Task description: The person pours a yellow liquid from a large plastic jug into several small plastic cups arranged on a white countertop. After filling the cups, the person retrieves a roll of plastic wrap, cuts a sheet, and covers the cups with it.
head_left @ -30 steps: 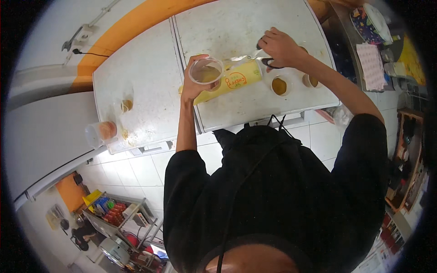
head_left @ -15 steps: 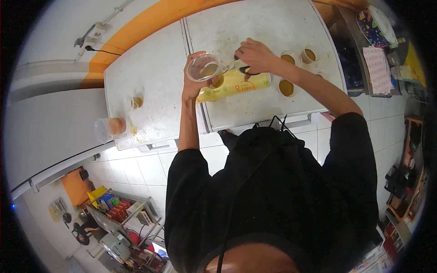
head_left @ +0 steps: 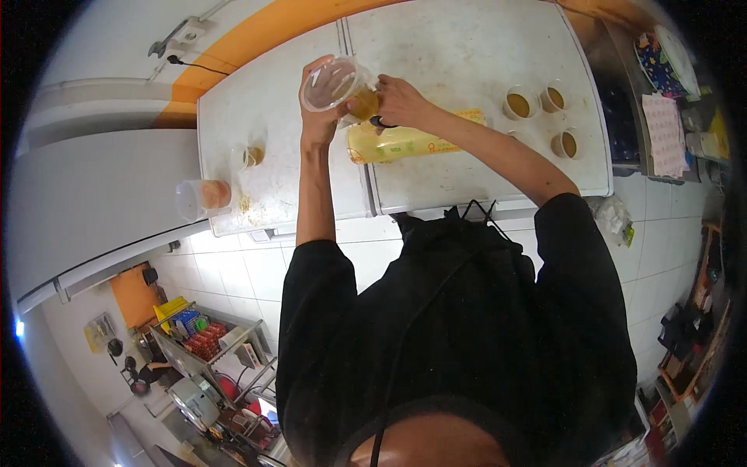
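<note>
My left hand (head_left: 317, 121) is closed around a clear plastic cup (head_left: 331, 82), tilted above the table, with yellow-brown contents at one side. Close against that cup is my right hand (head_left: 402, 103), its fingers curled in the black handle loops of scissors (head_left: 380, 122). The blades are hard to make out beside the cup. Below both hands lies a yellow printed plastic film roll (head_left: 412, 145), partly covered by my right forearm. To the right stand clear cups of brownish contents, among them one cup (head_left: 520, 103) and another cup (head_left: 564, 144).
On the white table (head_left: 459, 47), a small cup (head_left: 250, 156) lies tipped at the left, near a larger clear container (head_left: 204, 198) with orange-pink contents at the edge. A seam crosses the tabletop. A metal counter at the right holds a pink patterned sheet (head_left: 664, 134).
Both hands have moved a little away from me and to the left, with the cup. The right hand and scissors have come in closer against the cup. The view has shifted slightly.
</note>
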The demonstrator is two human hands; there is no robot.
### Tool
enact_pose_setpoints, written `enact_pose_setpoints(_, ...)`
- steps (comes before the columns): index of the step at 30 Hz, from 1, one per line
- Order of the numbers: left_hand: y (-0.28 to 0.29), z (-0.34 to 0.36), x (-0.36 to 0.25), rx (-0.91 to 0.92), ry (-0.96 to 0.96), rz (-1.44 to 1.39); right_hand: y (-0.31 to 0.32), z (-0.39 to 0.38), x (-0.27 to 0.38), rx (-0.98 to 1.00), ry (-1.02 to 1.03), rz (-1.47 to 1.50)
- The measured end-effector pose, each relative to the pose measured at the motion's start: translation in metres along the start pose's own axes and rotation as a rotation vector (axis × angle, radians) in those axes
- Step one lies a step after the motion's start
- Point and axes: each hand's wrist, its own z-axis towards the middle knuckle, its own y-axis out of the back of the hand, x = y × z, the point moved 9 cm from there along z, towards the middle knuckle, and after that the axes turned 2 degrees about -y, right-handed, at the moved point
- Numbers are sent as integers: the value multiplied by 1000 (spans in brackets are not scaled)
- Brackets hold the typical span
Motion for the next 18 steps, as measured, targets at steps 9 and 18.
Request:
enact_pose_setpoints(9, 75, -2, -67, -30, -208, 78, 3, 43, 83, 196, -235, 272)
enact_pose_setpoints(18, 220, -117, -61, -478, -14, 261, -117, 117, 139, 266, -571, 422)
